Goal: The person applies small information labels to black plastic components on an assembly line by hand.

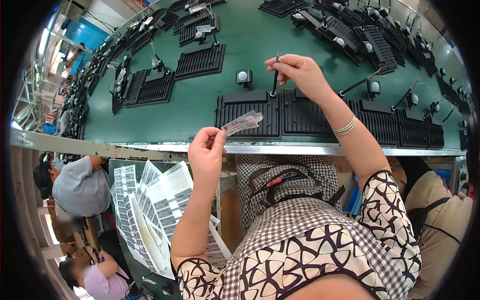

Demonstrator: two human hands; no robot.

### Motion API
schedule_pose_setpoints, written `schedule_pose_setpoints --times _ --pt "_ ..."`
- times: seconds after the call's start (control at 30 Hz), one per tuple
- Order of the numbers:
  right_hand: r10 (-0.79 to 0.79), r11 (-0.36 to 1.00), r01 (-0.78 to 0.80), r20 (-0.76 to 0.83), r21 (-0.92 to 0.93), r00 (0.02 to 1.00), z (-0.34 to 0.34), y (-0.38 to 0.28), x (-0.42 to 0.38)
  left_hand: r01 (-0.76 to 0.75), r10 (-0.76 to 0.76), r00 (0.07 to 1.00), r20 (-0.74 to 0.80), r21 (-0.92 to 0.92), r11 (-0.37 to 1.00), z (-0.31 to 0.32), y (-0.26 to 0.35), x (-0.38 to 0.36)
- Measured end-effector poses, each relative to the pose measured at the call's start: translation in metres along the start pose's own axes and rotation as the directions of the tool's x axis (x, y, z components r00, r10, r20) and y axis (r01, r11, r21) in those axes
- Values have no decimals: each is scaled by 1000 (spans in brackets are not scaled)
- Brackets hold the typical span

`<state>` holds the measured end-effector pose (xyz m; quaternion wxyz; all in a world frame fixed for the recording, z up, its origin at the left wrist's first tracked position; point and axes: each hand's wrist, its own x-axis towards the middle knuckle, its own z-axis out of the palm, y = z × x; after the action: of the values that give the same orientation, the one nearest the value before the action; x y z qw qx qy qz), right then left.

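I have the left hand pinched shut, thumb and forefinger clamped on one end of a label strip. The strip projects free to the right, above the near edge of the green conveyor table. I judge the strip to be light, thin and limp; it should be held by the end margin only, as any adhesive face would foul on contact.

The right hand is closed in a narrow fingertip grip on the upper part of a black cable. The cable stands near upright and enters the black finned housing at its top edge. Bare coloured conductors show above the fingers. I judge the cable to be flexible but springy, best gripped on the sheath below the stripped end.

Further finned housings lie across the table. Sheets of printed labels lie below the table edge, left of my forearm. Another person is working nearby at the left.
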<state>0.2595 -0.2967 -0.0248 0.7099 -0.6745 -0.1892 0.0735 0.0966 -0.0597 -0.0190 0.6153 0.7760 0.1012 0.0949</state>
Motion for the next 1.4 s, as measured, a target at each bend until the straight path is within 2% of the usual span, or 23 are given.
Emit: schedule_pose_setpoints --times 0.1,0.13,0.23,0.33,0.43,0.47,0.57,0.7,0.83,1.2,1.4 --pt "-6 1000 6 78 0 997 -12 -11 14 -7 8 1000 19 -31 1000 2 1 6" --pt "58 998 -57 123 -19 991 -13 -17 16 -8 10 1000 29 -42 999 3 2 8" --pt "146 958 -188 195 216 970 -15 -7 26 18 -17 1000 16 -64 998 6 5 13" --pt "202 959 -205 37 193 979 4 -7 25 -11 10 1000 -22 -39 999 8 15 24" --pt "-75 997 74 -147 -14 986 27 -7 17 -164 162 981 -109 -10 986 13 20 49" --pt "-5 997 -2 -90 -76 996 28 -17 11 -229 235 962 -140 57 972 17 27 56" --pt "77 997 -75 -78 19 994 30 -15 14 -328 359 917 -173 184 927 28 38 75" --pt "157 985 -153 -45 84 987 29 -17 16 -410 455 871 -187 232 882 40 40 91" --pt "187 970 -179 -38 163 982 27 -18 16 -429 491 852 -182 296 854 45 39 96" --pt "181 958 -170 -31 231 983 24 -15 16 -445 524 838 -154 366 817 47 30 98" --pt "130 972 -118 -46 204 990 24 -9 10 -371 445 890 -99 408 834 53 30 92"
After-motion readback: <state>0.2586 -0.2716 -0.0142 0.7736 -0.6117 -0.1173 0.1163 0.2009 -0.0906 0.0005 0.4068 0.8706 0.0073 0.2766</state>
